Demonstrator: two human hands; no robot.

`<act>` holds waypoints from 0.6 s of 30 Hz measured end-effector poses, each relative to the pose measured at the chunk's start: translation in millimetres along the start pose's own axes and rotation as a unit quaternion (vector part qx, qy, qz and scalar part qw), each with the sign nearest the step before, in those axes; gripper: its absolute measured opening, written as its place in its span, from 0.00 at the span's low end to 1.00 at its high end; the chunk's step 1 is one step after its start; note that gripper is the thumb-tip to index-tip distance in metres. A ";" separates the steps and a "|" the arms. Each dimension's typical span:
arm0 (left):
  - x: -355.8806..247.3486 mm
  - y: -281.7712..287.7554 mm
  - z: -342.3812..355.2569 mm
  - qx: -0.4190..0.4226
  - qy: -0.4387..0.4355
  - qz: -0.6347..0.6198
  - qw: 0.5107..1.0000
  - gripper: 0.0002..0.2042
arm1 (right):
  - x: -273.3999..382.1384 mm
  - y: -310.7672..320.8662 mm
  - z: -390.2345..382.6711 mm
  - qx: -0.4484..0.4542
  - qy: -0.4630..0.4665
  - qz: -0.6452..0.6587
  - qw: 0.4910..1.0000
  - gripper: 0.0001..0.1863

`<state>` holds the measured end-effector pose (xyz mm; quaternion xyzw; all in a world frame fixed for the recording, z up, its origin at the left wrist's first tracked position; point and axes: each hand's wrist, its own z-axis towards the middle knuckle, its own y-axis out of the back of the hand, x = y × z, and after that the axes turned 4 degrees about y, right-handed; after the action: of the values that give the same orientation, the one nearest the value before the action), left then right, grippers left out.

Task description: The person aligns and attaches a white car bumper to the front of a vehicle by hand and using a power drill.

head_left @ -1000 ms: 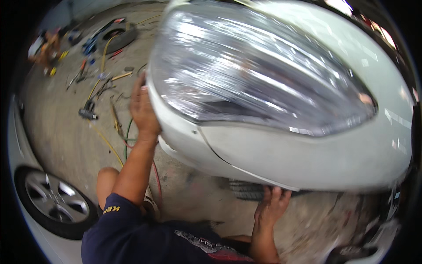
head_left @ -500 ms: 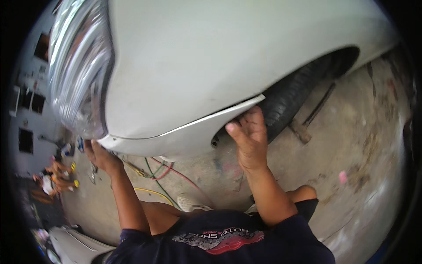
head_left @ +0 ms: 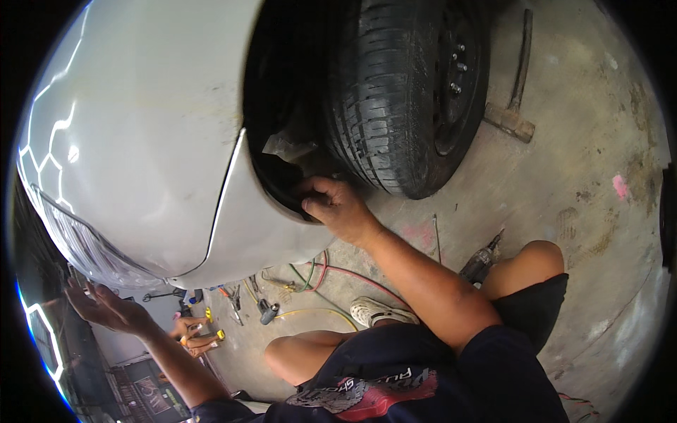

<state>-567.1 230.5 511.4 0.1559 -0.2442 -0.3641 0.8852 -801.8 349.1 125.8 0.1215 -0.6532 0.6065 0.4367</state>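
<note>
A pale silver bumper meets the car's fender along a narrow dark seam. My right hand is at the bumper's wheel-arch edge, fingers bent round it with the thumb toward me; the fingertips are partly hidden in the dark arch. My left hand hangs apart from the car, below the headlight, fingers spread and nothing in them. Just beyond my right hand stands the black tire, its wheel studs showing.
A hammer lies on the concrete beside the tire. By my right knee is a power tool. Red, green and yellow hoses cross the floor near my shoe, with several hand tools farther left. Another person sits in the background.
My left hand has come away from the bumper's front corner below the headlight. My right hand stays at the arch edge, and the view has shifted toward the wheel, with the bumper seam looking narrower.
</note>
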 end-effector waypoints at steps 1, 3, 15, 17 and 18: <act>2.6 -3.8 18.5 0.015 -0.015 0.017 1.000 0.34 | -6.0 9.4 3.1 0.025 -0.012 -0.002 1.000 0.17; 7.5 -12.3 48.0 0.028 -0.002 0.083 0.996 0.37 | -19.7 24.7 6.6 0.059 -0.090 -0.008 0.994 0.21; 62.7 -1.2 67.4 0.076 0.090 -0.016 0.993 0.37 | -42.1 45.6 -25.3 0.043 -0.060 -0.181 0.981 0.14; 88.6 12.9 67.9 0.068 -0.145 0.220 0.962 0.33 | -45.4 39.1 -37.7 0.038 -0.033 -0.208 0.977 0.27; 101.7 19.2 66.6 0.067 -0.151 0.247 0.955 0.32 | -48.7 36.9 -45.0 0.026 -0.027 -0.224 0.974 0.30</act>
<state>-530.0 163.9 607.9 0.0929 -0.4299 -0.1359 0.8878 -779.4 380.1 60.2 0.2919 -0.6051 0.5068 0.5402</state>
